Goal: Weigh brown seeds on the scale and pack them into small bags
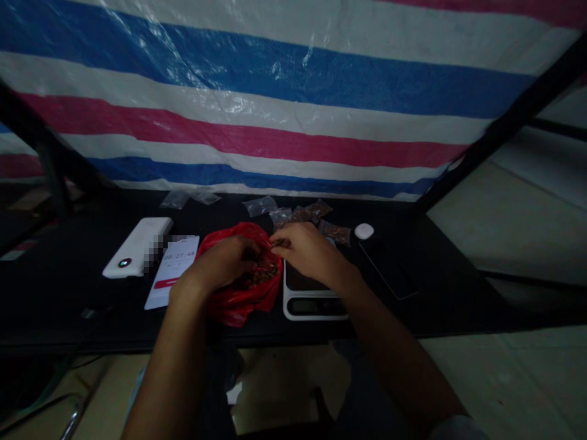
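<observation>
A crumpled red plastic bag [233,305] lies opened out on the black table, with small dried brown and greenish bits [263,275] inside. My left hand [224,263] reaches over its left side, fingers curled down into the bag; what they grip, if anything, is hidden. My right hand [305,247] is at the bag's right edge, above the scale. Its thumb and fingers are pinched on something small and brown, too dark to make out. Under that hand sits a white kitchen scale [288,308] with a dark top and a display at the front.
Small clear bags with brown contents [337,233] lie behind the scale, and clear bags [174,199] lie farther left. A white power bank [137,244] and a phone showing a timer [177,260] are at left. A round white case [364,231] and dark phone [387,269] are at right.
</observation>
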A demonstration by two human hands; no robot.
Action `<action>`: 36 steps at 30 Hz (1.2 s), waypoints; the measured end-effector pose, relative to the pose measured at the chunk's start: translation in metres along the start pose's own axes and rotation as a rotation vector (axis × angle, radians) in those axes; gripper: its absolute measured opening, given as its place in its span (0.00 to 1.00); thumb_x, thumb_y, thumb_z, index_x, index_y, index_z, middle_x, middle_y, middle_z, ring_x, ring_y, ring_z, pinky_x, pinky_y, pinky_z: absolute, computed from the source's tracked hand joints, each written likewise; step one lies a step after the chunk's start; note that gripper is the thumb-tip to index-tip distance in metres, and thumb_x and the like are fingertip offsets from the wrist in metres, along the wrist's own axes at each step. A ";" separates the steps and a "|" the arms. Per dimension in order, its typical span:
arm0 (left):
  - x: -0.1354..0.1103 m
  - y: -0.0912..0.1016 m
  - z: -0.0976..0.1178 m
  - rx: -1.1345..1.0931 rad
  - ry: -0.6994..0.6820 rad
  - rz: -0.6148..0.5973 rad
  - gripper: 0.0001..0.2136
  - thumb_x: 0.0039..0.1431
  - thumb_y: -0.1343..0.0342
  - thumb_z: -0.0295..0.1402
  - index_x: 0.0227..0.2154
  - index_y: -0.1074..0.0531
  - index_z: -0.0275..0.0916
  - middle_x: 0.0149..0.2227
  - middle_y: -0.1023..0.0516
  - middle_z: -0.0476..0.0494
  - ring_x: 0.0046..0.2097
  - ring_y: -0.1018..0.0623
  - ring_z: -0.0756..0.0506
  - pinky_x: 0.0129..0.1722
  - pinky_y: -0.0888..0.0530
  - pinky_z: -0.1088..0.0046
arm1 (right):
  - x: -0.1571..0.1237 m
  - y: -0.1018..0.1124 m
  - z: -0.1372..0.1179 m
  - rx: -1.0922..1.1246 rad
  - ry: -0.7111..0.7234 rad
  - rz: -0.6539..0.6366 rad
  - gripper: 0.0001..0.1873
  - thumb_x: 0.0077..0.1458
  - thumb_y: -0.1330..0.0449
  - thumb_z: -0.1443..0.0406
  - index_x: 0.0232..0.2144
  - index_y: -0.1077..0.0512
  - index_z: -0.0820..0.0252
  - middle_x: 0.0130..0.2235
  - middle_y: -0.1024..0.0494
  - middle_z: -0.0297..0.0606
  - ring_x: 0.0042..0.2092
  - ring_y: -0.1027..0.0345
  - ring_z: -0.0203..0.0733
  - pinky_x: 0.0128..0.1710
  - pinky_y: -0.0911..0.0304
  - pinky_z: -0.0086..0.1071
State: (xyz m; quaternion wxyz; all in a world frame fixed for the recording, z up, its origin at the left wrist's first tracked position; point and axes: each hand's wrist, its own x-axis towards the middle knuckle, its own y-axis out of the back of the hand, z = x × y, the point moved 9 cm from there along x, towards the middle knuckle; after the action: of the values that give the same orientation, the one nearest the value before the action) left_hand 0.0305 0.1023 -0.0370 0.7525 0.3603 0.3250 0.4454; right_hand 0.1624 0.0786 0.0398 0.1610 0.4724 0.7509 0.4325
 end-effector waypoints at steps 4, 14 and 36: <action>0.001 -0.008 -0.003 -0.115 -0.010 -0.073 0.15 0.56 0.42 0.30 0.46 0.21 0.43 0.45 0.15 0.46 0.42 0.17 0.44 0.39 0.24 0.74 | -0.011 0.033 0.009 -0.030 -0.032 0.034 0.10 0.58 0.38 0.73 0.37 0.17 0.60 0.36 0.16 0.40 0.37 0.25 0.39 0.36 0.39 0.30; -0.003 -0.003 0.006 -0.128 0.008 -0.080 0.13 0.56 0.43 0.32 0.44 0.21 0.44 0.42 0.15 0.47 0.39 0.17 0.45 0.35 0.24 0.75 | -0.033 0.072 0.032 -0.208 -0.192 -0.022 0.09 0.56 0.37 0.71 0.36 0.17 0.60 0.36 0.16 0.40 0.37 0.24 0.40 0.36 0.39 0.29; -0.006 -0.002 0.011 -0.168 0.010 -0.090 0.13 0.57 0.45 0.34 0.43 0.22 0.44 0.46 0.16 0.47 0.42 0.17 0.43 0.39 0.22 0.73 | -0.027 0.051 0.043 -0.194 -0.185 -0.069 0.08 0.55 0.37 0.73 0.34 0.18 0.60 0.33 0.17 0.39 0.37 0.24 0.40 0.34 0.38 0.27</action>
State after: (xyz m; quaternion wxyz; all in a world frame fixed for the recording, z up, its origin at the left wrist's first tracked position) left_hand 0.0382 0.0937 -0.0318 0.7977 0.2787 0.3062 0.4384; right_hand 0.2328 0.0867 0.0510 0.2891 0.4662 0.7035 0.4518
